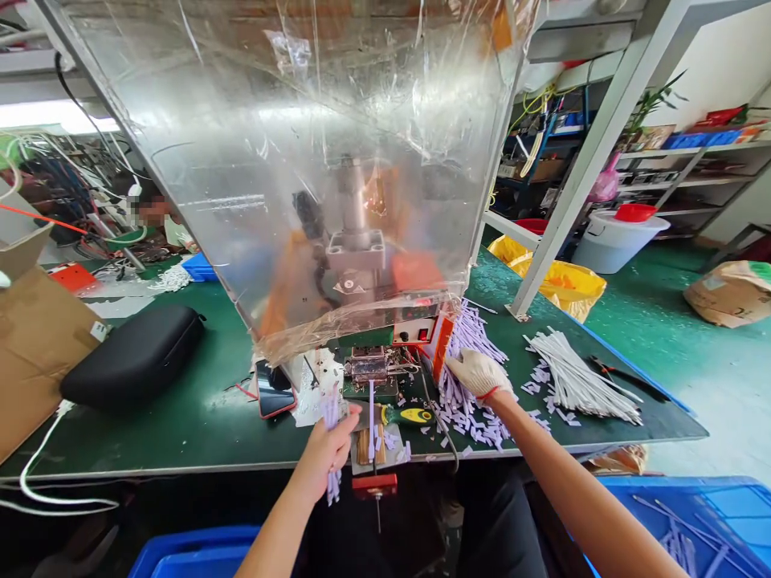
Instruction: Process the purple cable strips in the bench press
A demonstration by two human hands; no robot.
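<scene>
Green bench (198, 413) — left hand (327, 443) grips lilac strips (331, 407).

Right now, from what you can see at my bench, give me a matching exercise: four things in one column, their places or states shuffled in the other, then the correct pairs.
Column one
1. Left hand
2. Right hand
3. Black case
4. White strips

Column two
A. Gloved, at the loose lilac pile
B. Lying beside the pliers
C. Bare, gripping a lilac bundle
D. Next to the cardboard box

Pairs: 1-C, 2-A, 3-D, 4-B
</scene>
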